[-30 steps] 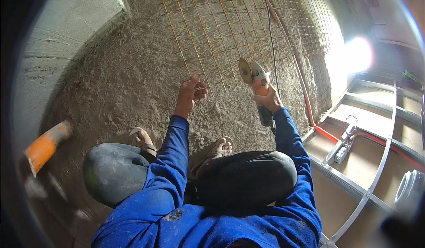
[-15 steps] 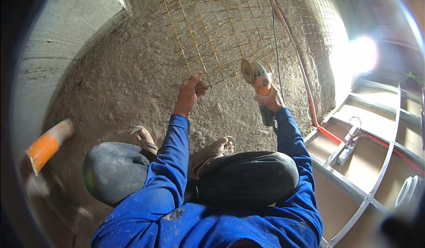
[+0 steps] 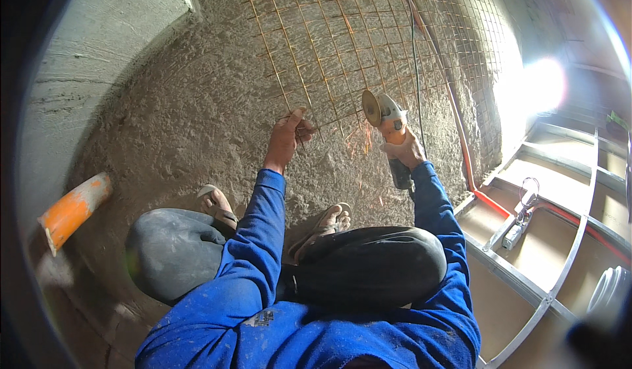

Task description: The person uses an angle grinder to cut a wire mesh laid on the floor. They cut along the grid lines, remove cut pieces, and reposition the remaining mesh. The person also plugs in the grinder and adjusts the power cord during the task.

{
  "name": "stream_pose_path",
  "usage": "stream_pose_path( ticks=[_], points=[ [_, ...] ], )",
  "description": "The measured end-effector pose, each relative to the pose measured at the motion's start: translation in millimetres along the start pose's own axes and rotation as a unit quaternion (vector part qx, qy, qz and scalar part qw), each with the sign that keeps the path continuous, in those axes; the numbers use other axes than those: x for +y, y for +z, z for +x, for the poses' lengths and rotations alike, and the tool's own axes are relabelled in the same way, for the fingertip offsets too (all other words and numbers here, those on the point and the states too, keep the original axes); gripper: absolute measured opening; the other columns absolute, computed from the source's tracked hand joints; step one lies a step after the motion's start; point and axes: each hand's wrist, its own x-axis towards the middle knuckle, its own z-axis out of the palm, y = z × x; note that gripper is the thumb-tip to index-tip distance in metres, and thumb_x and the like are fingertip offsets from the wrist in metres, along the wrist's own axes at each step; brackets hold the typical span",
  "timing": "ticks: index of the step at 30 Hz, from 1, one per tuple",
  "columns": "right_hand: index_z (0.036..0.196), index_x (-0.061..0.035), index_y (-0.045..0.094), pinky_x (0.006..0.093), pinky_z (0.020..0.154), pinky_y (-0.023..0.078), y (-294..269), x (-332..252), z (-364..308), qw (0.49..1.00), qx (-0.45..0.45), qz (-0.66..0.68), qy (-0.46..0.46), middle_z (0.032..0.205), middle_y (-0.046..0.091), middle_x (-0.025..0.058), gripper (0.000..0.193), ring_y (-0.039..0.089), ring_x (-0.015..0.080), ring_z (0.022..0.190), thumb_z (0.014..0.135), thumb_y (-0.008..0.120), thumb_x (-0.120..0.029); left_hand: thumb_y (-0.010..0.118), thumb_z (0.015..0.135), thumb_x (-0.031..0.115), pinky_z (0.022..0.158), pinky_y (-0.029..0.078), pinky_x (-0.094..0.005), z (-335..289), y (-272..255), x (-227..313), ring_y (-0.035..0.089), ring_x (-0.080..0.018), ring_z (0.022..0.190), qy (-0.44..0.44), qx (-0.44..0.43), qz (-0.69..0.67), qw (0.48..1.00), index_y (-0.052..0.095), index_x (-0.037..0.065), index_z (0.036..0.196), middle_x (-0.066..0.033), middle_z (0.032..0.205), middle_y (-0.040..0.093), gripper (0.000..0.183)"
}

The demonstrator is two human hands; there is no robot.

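My right hand (image 3: 404, 150) is wrapped round the body of an orange and grey angle grinder (image 3: 394, 129). Its round cutting disc (image 3: 372, 108) is at the near edge of a rusty wire mesh (image 3: 322, 56), and orange sparks (image 3: 359, 140) fly below the disc. To the left, my left hand (image 3: 287, 135) is closed on thin wire rods at the mesh's near corner. One loose-looking rod (image 3: 329, 126) stretches from these fingers toward the disc. How many rods the hand holds is hard to make out.
An orange pipe stub (image 3: 76, 212) rises at the left by a concrete wall (image 3: 105, 59). A dark cable (image 3: 417, 73) and red conduit (image 3: 459, 129) run over the mesh. At right are a metal frame (image 3: 559, 263), a power strip (image 3: 517, 227) and a bright lamp (image 3: 541, 84). My sandalled feet (image 3: 327, 225) are close by.
Sparks now spray from beside the grinder's disc, where there were none before. Both hands keep nearly the same place, and the whole view has shifted slightly.
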Motion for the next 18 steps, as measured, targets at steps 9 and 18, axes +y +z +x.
stream_pose_path(
  ticks=[9, 18],
  points=[
    [0.123, 0.0020, 0.054, 0.0355, 0.083, 0.053, -2, 13, 6, 1.000, -0.011, -0.014, 0.002, 0.109, 0.065, 0.0123, 0.079, 0.063, 0.0221, 0.094, 0.061, 0.085, -0.036, 0.063, 0.092, 0.046, 0.070, 0.054, -0.0307, 2, -1, -1, 0.067, -0.0157, 0.078, -0.001, 0.003, -0.013, 1.000, 0.058, 0.008, 0.125, -0.0003, 0.084, 0.063, 0.050],
    [0.127, 0.0015, 0.052, 0.0344, 0.082, 0.053, -6, 1, 0, 0.999, -0.007, -0.028, -0.014, 0.110, 0.065, 0.0112, 0.083, 0.063, 0.0193, 0.094, 0.062, 0.088, -0.036, 0.063, 0.091, 0.048, 0.069, 0.054, -0.0307, 3, -1, -3, 0.066, -0.0157, 0.078, 0.002, 0.003, -0.011, 1.000, 0.060, 0.010, 0.120, 0.0002, 0.082, 0.062, 0.048]
  ],
)
